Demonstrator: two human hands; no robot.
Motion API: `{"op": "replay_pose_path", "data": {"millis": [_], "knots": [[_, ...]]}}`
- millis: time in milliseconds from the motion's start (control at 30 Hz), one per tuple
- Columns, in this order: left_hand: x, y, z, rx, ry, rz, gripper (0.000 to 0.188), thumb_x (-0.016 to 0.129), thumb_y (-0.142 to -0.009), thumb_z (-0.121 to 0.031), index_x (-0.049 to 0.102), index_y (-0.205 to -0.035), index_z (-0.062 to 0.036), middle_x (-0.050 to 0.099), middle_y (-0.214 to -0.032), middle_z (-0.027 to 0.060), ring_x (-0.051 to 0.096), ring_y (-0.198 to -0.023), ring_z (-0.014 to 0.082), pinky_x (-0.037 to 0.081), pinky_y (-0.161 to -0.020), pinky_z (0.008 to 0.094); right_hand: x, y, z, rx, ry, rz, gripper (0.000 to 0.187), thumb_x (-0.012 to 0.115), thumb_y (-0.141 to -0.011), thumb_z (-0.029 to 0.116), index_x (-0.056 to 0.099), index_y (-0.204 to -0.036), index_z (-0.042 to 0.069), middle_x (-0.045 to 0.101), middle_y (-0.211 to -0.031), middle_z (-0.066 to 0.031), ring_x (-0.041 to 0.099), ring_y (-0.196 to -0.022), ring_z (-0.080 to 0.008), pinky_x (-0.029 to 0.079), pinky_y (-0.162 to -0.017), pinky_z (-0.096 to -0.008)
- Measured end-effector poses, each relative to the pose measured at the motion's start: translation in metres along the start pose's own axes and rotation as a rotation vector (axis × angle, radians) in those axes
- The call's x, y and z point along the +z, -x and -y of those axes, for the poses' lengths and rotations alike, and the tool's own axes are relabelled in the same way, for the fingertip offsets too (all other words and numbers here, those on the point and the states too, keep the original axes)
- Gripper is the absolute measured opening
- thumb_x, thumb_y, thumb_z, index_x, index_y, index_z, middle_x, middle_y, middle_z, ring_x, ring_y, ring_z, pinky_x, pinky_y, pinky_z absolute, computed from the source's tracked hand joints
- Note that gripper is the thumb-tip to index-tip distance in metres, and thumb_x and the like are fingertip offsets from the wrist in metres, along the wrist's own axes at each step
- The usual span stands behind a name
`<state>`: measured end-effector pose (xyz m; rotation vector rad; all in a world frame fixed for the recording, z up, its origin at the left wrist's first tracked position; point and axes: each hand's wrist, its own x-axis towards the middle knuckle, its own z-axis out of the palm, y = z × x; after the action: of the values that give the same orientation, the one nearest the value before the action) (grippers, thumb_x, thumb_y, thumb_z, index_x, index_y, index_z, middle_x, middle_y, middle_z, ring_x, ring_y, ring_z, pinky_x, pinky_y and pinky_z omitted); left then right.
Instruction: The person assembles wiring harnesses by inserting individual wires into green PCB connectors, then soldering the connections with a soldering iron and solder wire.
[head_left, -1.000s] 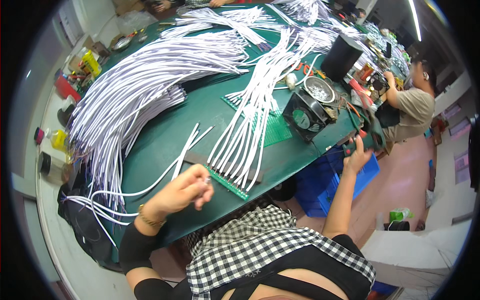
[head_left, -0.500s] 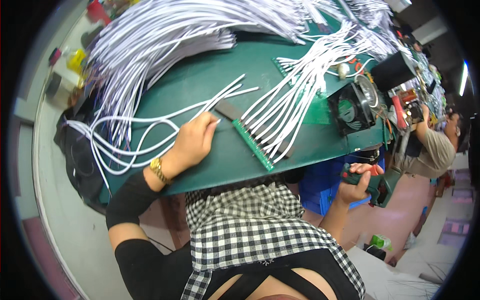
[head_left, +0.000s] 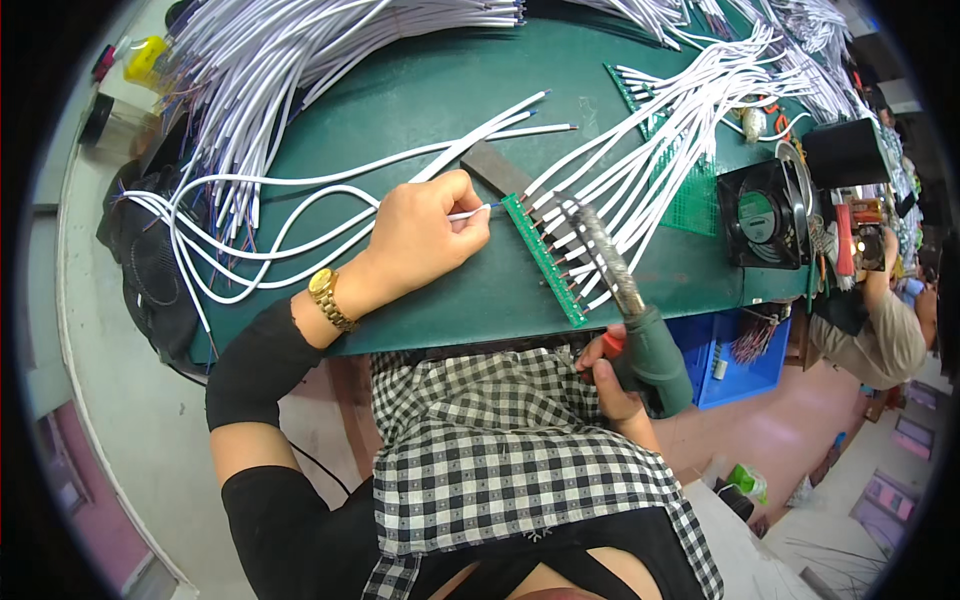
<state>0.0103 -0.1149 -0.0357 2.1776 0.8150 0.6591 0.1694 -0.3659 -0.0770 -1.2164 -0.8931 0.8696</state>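
My left hand [head_left: 420, 230] pinches a white cable [head_left: 465, 214] near its stripped end. The thin blue wire at its tip is at the upper end of a narrow green circuit board [head_left: 543, 262]; whether they touch I cannot tell. Several white cables [head_left: 590, 165] run from the board's other side up to the right, and a dark flat bar [head_left: 490, 167] lies beneath. In my right hand [head_left: 615, 390] is a green soldering gun [head_left: 655, 362] with a red trigger. Its metal barrel points up and left, the tip above the cables beside the board.
Loose white cables [head_left: 265, 282] curl left of my hand on the green tabletop [head_left: 400, 110]. A large cable bundle [head_left: 235, 110] lies at the far left. To the right are another green board [head_left: 690, 190], a black fan [head_left: 762, 215] and a blue bin [head_left: 735, 375] below; a person [head_left: 870, 335] sits beyond.
The soldering gun in my right hand has swung left from beside the table to over the board. My left hand has moved slightly right, bringing the cable's end to the board.
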Motion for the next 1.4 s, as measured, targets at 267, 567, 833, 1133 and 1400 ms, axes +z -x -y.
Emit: {"op": "replay_pose_path", "data": {"millis": [267, 567, 833, 1133, 1400], "knots": [[0.006, -0.001, -0.002, 0.055, -0.067, -0.014, 0.014, 0.066, -0.076, -0.014, 0.056, -0.071, -0.0057, 0.060, -0.061, 0.0098, 0.062, -0.054, 0.0269, 0.046, -0.050, 0.0355, 0.008, -0.002, 0.009, 0.070, 0.314, 0.034, 0.023, 0.063, -0.083, 0.004, 0.057, -0.105, 0.002, 0.060, -0.072, -0.0054, 0.059, -0.064, -0.0140, 0.048, -0.058, -0.0282], [0.009, -0.002, -0.001, 0.050, -0.093, -0.028, 0.015, 0.067, -0.075, -0.014, 0.054, -0.071, -0.0067, 0.059, -0.057, 0.0081, 0.059, -0.050, 0.0264, 0.045, -0.047, 0.0360, 0.006, -0.003, 0.027, 0.262, 0.379, 0.021, 0.014, 0.067, -0.078, 0.007, 0.061, -0.090, 0.007, 0.061, -0.069, -0.0047, 0.061, -0.061, -0.0172, 0.049, -0.057, -0.0296], [0.012, -0.001, -0.007, 0.073, -0.129, -0.036, 0.016, 0.066, -0.074, -0.015, 0.052, -0.075, -0.0081, 0.061, -0.060, 0.0085, 0.059, -0.050, 0.0278, 0.043, -0.045, 0.0387, 0.009, -0.011, 0.037, 0.328, 0.619, 0.079, 0.008, 0.068, -0.071, 0.011, 0.062, -0.076, 0.012, 0.063, -0.066, -0.0043, 0.063, -0.058, -0.0217, 0.050, -0.057, -0.0305], [0.013, -0.001, -0.007, 0.083, -0.174, -0.036, 0.015, 0.066, -0.073, -0.015, 0.052, -0.075, -0.0076, 0.060, -0.059, 0.0079, 0.060, -0.050, 0.0265, 0.044, -0.044, 0.0370, 0.002, -0.009, 0.031, 0.189, 0.577, 0.222, 0.031, 0.062, -0.084, 0.002, 0.056, -0.114, 0.006, 0.062, -0.076, -0.0093, 0.055, -0.064, -0.0118, 0.041, -0.058, -0.0240], [0.012, -0.002, -0.008, 0.088, -0.187, -0.044, 0.015, 0.066, -0.073, -0.016, 0.054, -0.075, -0.0076, 0.060, -0.057, 0.0074, 0.060, -0.049, 0.0265, 0.045, -0.045, 0.0372, 0.020, -0.020, 0.045, 0.255, 0.687, 0.005, 0.018, 0.071, -0.064, 0.014, 0.064, -0.080, 0.013, 0.063, -0.073, -0.0061, 0.061, -0.061, -0.0275, 0.049, -0.056, -0.0369]]}}
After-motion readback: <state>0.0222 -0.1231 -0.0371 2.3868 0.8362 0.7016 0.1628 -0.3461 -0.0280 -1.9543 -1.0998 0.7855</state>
